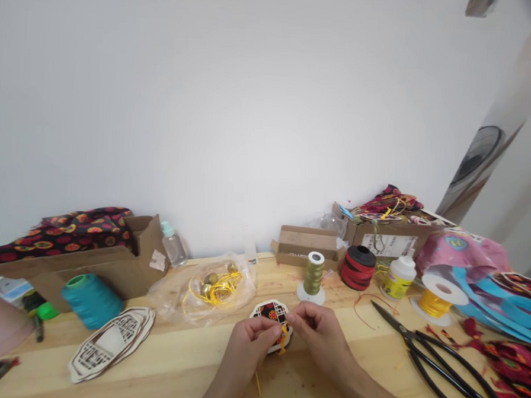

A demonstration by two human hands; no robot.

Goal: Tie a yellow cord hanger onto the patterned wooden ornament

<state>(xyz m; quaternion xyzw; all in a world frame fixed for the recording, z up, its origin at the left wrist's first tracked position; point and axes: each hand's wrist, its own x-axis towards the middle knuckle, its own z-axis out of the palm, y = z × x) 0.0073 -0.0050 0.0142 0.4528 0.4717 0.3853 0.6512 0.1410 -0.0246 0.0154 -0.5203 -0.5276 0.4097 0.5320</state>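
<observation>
Near the front middle of the table lies a small scalloped wooden ornament (269, 308) with dark red-patterned fabric behind its cut-out lattice. Over its right part runs a yellow cord (283, 345). My left hand (253, 341) is closed in a pinch at the cord, and a thin yellow end hangs below that hand. At the ornament's upper right edge, the thumb and fingers of my right hand (321, 332) are pressed together close to the cord. What lies between those right fingertips is hidden.
Long black-handled scissors (435, 356) lie at right. Behind stand an olive thread spool (313, 276), a red cord spool (358, 268), a glue bottle (398, 278) and a yellow cord spool (441, 297). Leftward are a bag of bells (216, 285), wooden cutouts (110, 345) and a teal thread cone (91, 301).
</observation>
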